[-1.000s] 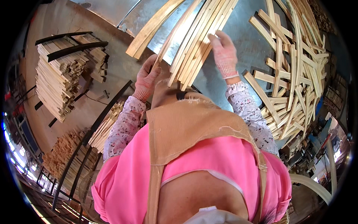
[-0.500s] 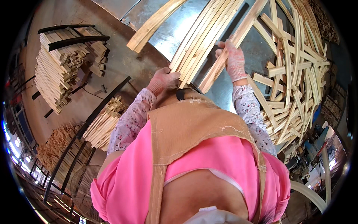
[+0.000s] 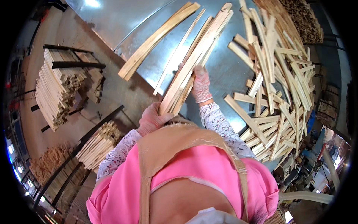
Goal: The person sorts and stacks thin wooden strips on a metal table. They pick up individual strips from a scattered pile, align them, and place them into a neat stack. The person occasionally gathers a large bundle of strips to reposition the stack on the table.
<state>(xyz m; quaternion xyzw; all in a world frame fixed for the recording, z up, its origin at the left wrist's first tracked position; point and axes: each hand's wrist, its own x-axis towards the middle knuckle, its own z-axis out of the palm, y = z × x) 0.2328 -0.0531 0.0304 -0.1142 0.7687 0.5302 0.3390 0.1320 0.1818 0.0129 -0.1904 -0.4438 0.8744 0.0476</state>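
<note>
Both my gloved hands are closed on a bundle of long, pale wooden strips (image 3: 195, 59) that slants across the metal table. My left hand (image 3: 153, 118) grips the near end, thumb lying over the strips. Farther up, my right hand (image 3: 201, 84) wraps the bundle from its right side; some of its fingers are hidden behind the wood. A single thin strip (image 3: 179, 52) lies apart, just left of the bundle. Beyond it, a few wider, curved strips (image 3: 147, 48) rest together across the table's left edge.
The shiny metal table (image 3: 108, 22) spreads ahead. To the right is a tangled heap of loose strips (image 3: 246, 119), with a dark stack of wood (image 3: 304, 22) behind. Stacked strips (image 3: 56, 86) stand on racks at left, beside a black rail (image 3: 99, 125).
My right hand has moved left with its strip, which now lies against the strips at my left hand. One thin strip now lies apart. The whole view has shifted too.
</note>
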